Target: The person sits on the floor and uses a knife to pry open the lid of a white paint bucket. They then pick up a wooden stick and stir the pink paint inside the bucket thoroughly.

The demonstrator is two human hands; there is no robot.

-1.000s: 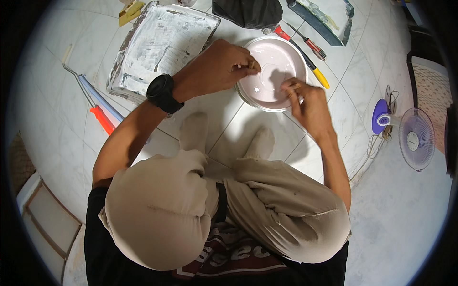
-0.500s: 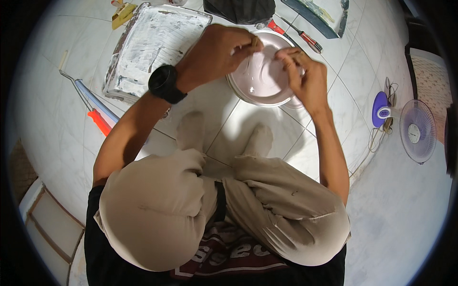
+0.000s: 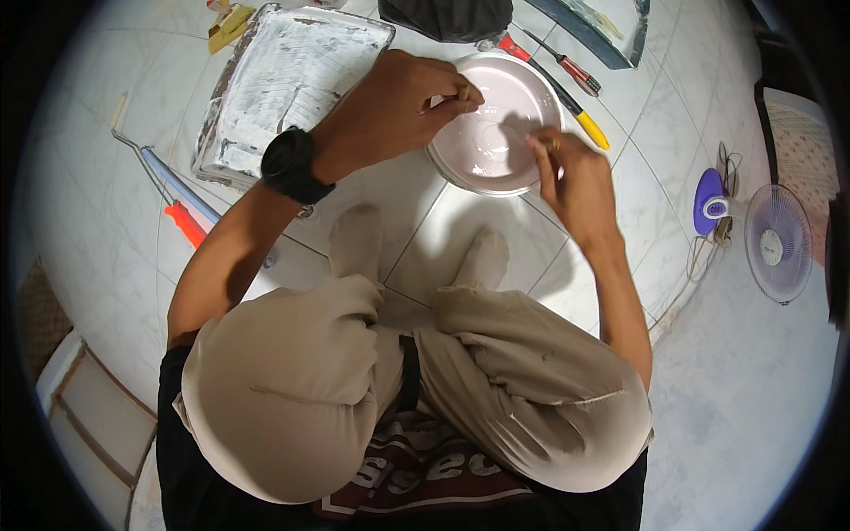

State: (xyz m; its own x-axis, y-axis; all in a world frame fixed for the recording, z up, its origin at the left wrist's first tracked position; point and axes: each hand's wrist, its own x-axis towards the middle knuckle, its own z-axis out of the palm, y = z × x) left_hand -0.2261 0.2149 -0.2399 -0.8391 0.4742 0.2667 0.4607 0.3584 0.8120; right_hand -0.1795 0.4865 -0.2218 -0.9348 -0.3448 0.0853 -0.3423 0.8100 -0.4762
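Note:
A round tub [image 3: 450,171] of pale pinkish paint [image 3: 496,146] stands on the floor in front of my feet. My left hand [image 3: 421,102] hangs over its left rim, thumb and fingers pinched together. Whatever lies in that pinch, if anything, is too small to make out. At the tub's right edge is my right hand [image 3: 574,173], its fingers curled and the thumb close to the fingertips; I cannot make out anything between them. Both hands stay above the paint.
A paint-smeared roller tray [image 3: 283,88] lies left of the tub, with a roller frame with a red handle [image 3: 184,226] nearer me. Beyond the tub are a black bag [image 3: 447,19], a red-black-yellow handled tool [image 3: 567,102] and a screwdriver [image 3: 580,75]. A fan [image 3: 777,243] stands right.
My right hand has moved down and outward, away from my left hand, uncovering the tub's right rim and the yellow handle end. My left hand has shifted slightly.

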